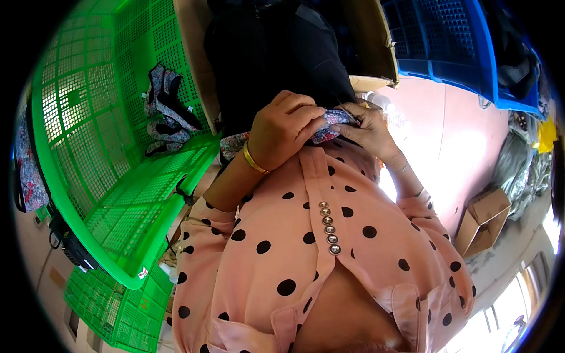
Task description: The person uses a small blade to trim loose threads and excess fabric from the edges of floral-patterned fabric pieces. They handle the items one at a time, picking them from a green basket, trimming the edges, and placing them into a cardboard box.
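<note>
My left hand, with a gold-coloured bangle at the wrist, is closed on a strip of floral-print fabric held over my lap. Opposite it, my right hand pinches the dark-edged far end of the same strip, its thumb lying along the cloth. Only a short stretch of fabric shows between the two hands. Another part of floral cloth emerges beyond my left wrist, across the dark trousers. Whether something thin is also pinched in the right fingers is too small to make out.
At left stands a green plastic crate holding several floral strips with dark backing. A second green crate lies below it. Cardboard flanks my legs. To the right are a blue crate, plastic bags and a small cardboard box.
</note>
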A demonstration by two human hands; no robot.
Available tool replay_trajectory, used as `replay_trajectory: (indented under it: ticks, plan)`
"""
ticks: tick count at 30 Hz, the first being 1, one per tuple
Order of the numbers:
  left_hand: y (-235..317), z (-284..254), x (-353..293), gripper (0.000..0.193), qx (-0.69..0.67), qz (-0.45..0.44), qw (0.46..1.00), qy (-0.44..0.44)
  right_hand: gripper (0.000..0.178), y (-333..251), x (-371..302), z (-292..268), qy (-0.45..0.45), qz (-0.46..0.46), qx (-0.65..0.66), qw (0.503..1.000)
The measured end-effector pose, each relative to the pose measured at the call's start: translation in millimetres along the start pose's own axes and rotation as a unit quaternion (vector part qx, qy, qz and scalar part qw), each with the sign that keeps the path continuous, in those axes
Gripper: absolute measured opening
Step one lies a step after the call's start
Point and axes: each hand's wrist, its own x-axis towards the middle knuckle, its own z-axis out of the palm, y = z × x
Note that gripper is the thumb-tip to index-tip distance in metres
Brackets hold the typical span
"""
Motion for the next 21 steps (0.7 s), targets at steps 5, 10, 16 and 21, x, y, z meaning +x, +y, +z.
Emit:
replay_trajectory:
  ticks: [5, 10, 16, 21]
  plan:
    - [-5, 1, -2, 0.008, -0.056, -0.093, 0.994, 0.029, 0.034, 3, -3, -3, 0.016, -0.047, -0.051, 0.997]
    - [-8, 0, -3, 0.004, -0.123, -0.167, 0.978, 0.012, 0.038, -3, -3, -20, 0.066, -0.098, -0.208, 0.971]
    - [-10, 1, -1, 0.003, -0.172, -0.191, 0.966, 0.027, 0.041, -23, 6, -21, 0.070, -0.166, -0.382, 0.907]
    - [-7, 5, 0, 0.007, -0.167, -0.181, 0.968, 0.057, 0.043, -36, 19, -15, 0.045, -0.205, -0.445, 0.871]
